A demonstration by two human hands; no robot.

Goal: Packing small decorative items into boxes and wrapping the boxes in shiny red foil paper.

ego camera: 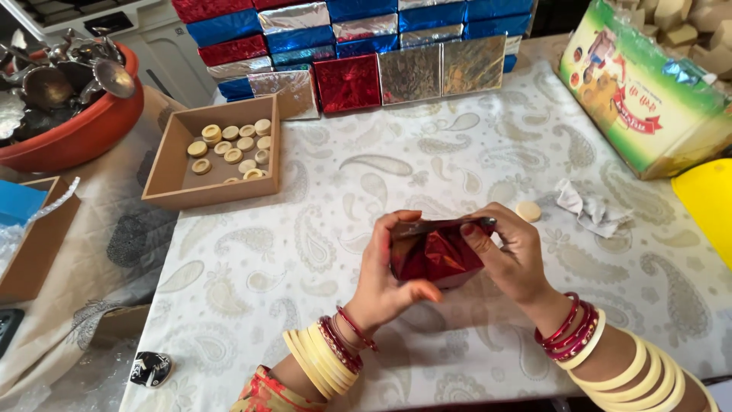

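Note:
Both my hands hold a small box wrapped in shiny red foil (432,255) just above the white paisley tablecloth (320,252). My left hand (385,278) grips its left side, thumb under the lower edge. My right hand (509,255) grips the right side, with the index finger lying along the top edge. A single round cream sweet (528,211) lies on the cloth just beyond my right hand. Red and cream bangles cover both wrists.
An open brown cardboard box (169,179) with several round sweets stands at the left. Foil-wrapped boxes in red, blue and silver (358,46) are stacked at the back. A green and yellow carton (648,95) lies at the right, crumpled paper (591,210) near it. A red bowl (84,126) holds metal pieces.

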